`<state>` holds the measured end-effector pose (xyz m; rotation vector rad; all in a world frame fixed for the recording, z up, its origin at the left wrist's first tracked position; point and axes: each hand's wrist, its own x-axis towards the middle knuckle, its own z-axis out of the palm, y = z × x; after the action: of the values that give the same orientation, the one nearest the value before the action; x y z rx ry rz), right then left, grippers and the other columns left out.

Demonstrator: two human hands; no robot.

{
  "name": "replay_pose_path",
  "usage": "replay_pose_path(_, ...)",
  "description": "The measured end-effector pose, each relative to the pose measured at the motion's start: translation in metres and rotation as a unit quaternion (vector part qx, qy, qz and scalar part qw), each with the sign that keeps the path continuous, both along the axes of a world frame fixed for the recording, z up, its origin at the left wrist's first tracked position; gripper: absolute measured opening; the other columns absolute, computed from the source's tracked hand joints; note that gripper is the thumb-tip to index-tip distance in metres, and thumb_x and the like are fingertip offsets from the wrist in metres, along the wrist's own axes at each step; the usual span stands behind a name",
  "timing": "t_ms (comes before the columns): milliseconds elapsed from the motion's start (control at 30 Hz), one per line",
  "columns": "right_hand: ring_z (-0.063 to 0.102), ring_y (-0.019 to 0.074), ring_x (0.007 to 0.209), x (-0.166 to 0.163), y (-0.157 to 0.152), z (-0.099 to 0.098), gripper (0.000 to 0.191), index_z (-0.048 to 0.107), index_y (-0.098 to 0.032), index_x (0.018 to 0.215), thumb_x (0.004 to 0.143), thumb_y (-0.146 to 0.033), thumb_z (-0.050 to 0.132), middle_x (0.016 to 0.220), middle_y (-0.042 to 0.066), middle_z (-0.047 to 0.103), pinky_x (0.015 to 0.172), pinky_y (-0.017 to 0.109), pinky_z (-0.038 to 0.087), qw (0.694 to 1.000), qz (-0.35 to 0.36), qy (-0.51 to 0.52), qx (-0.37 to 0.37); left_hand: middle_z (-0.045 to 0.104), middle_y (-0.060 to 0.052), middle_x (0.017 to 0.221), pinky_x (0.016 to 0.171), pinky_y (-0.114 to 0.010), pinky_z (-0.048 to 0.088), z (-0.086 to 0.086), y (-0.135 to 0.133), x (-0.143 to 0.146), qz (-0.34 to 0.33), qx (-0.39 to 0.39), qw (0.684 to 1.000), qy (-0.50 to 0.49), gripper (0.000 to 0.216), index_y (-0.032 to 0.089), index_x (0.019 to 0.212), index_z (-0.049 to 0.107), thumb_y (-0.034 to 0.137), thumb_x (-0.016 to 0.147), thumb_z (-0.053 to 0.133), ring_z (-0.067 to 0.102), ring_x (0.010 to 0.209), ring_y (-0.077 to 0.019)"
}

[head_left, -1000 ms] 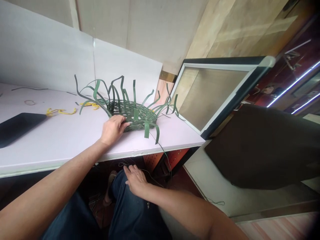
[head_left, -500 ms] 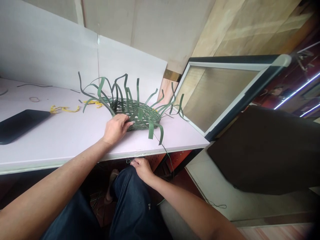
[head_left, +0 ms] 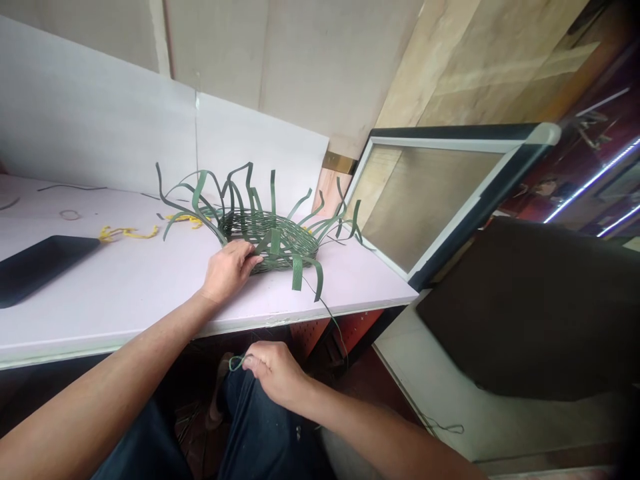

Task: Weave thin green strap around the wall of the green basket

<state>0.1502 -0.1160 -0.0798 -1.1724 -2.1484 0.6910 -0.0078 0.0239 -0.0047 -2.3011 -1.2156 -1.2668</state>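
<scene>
A partly woven green basket [head_left: 295,238] rests on the pale table, with flat green strips sticking up and curling outward all round its rim. My left hand [head_left: 227,272] is closed on the near left side of the basket, thumb and fingers pinching its edge. Below the table's front edge, over my knee, my right hand [head_left: 275,373] pinches a thin green cord [head_left: 236,363], which shows as a small loop past the fingertips. Another length of thin green cord hangs from the basket over the table edge.
On the table [head_left: 150,293] lie a black tray-like object [head_left: 47,267], yellow twisted strands [head_left: 127,233] and a rubber band [head_left: 69,215]. A framed panel [head_left: 440,200] leans at the right, beside a large dark brown object [head_left: 525,313]. White board [head_left: 260,143] lines the back.
My right hand has moved down and slightly left with the cord, away from the table edge. My left hand keeps its hold on the basket; the view has tilted slightly.
</scene>
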Motion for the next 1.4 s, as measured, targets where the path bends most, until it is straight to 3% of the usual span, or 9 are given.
replay_pose_path(133, 0.062, 0.0125, 0.078, 0.001, -0.007, 0.028, 0.022, 0.067, -0.021, 0.098, 0.098, -0.026, 0.045, 0.087, 0.001, 0.069, 0.072, 0.022, 0.043, 0.995, 0.003, 0.087, 0.039, 0.063, -0.004, 0.079, 0.067, -0.03, 0.04, -0.002, 0.002, 0.0, 0.002, -0.011, 1.0, -0.01, 0.026, 0.019, 0.083, 0.057, 0.042, 0.095, 0.05, 0.058, 0.077, -0.0215)
replay_pose_path(400, 0.059, 0.0129, 0.072, 0.029, 0.017, 0.059, 0.025, 0.071, -0.018, 0.097, 0.095, -0.035, 0.053, 0.081, 0.002, 0.068, 0.067, 0.024, 0.045, 0.968, -0.072, 0.222, 0.088, 0.061, -0.003, 0.071, 0.062, -0.029, 0.038, -0.001, 0.005, -0.006, 0.003, 0.014, 1.0, 0.018, 0.03, 0.019, 0.08, 0.059, 0.043, 0.095, 0.05, 0.058, 0.07, -0.0195)
replay_pose_path(533, 0.052, 0.011, 0.061, 0.038, 0.012, 0.08, 0.029, 0.07, -0.017, 0.102, 0.095, -0.038, 0.051, 0.068, 0.0, 0.059, 0.056, 0.023, 0.041, 0.968, -0.092, 0.213, 0.1, 0.063, -0.003, 0.073, 0.062, -0.029, 0.039, -0.001, 0.004, -0.008, -0.001, 0.0, 1.0, 0.015, 0.029, 0.019, 0.081, 0.061, 0.043, 0.095, 0.051, 0.058, 0.07, -0.0191)
replay_pose_path(667, 0.044, 0.0095, 0.054, 0.046, -0.009, 0.12, 0.026, 0.062, -0.019, 0.111, 0.098, -0.034, 0.044, 0.061, -0.005, 0.047, 0.053, 0.022, 0.036, 0.966, -0.112, 0.178, 0.149, 0.065, -0.004, 0.077, 0.066, -0.029, 0.041, -0.003, 0.003, -0.007, 0.0, -0.01, 1.0, 0.001, 0.03, 0.019, 0.083, 0.062, 0.044, 0.095, 0.049, 0.06, 0.075, -0.0204)
replay_pose_path(833, 0.047, 0.0095, 0.063, 0.055, -0.01, 0.172, 0.013, 0.06, -0.02, 0.084, 0.092, -0.026, 0.052, 0.07, -0.004, 0.052, 0.06, 0.022, 0.037, 0.952, -0.154, 0.154, 0.214, 0.064, -0.005, 0.078, 0.068, -0.029, 0.043, -0.003, 0.002, -0.006, -0.014, -0.018, 1.0, -0.006, 0.032, 0.019, 0.083, 0.061, 0.043, 0.096, 0.046, 0.06, 0.076, -0.0202)
replay_pose_path(933, 0.049, 0.0099, 0.066, 0.054, 0.006, 0.19, 0.013, 0.061, -0.019, 0.076, 0.087, -0.023, 0.056, 0.069, -0.003, 0.056, 0.062, 0.022, 0.037, 0.964, -0.141, 0.123, 0.188, 0.064, -0.005, 0.077, 0.067, -0.03, 0.044, -0.002, 0.002, -0.006, -0.019, -0.024, 1.0, 0.0, 0.032, 0.019, 0.083, 0.061, 0.042, 0.097, 0.044, 0.06, 0.076, -0.0202)
replay_pose_path(1100, 0.042, 0.0073, 0.047, 0.05, 0.039, 0.197, 0.024, 0.055, -0.018, 0.061, 0.084, -0.025, 0.053, 0.052, -0.005, 0.051, 0.049, 0.021, 0.032, 0.988, -0.093, 0.1, 0.067, 0.064, -0.005, 0.077, 0.065, -0.03, 0.043, -0.002, 0.002, -0.006, -0.013, -0.022, 1.0, 0.001, 0.032, 0.019, 0.081, 0.06, 0.043, 0.097, 0.045, 0.06, 0.074, -0.02)
replay_pose_path(1200, 0.042, 0.0067, 0.038, 0.049, 0.051, 0.194, 0.019, 0.057, -0.018, 0.071, 0.085, -0.028, 0.048, 0.054, -0.005, 0.055, 0.042, 0.02, 0.03, 0.988, -0.065, 0.138, 0.015, 0.065, -0.005, 0.08, 0.066, -0.03, 0.044, -0.004, 0.003, -0.006, -0.016, -0.023, 1.0, -0.001, 0.031, 0.02, 0.082, 0.06, 0.043, 0.096, 0.046, 0.061, 0.075, -0.02)
replay_pose_path(1400, 0.049, 0.0084, 0.048, 0.047, 0.041, 0.191, 0.003, 0.052, -0.021, 0.078, 0.081, -0.023, 0.053, 0.061, -0.007, 0.055, 0.051, 0.022, 0.039, 0.98, -0.1, 0.155, 0.078, 0.065, -0.005, 0.081, 0.067, -0.03, 0.045, -0.004, 0.003, -0.005, -0.015, -0.022, 1.0, -0.011, 0.027, 0.02, 0.082, 0.059, 0.042, 0.095, 0.049, 0.061, 0.077, -0.0207)
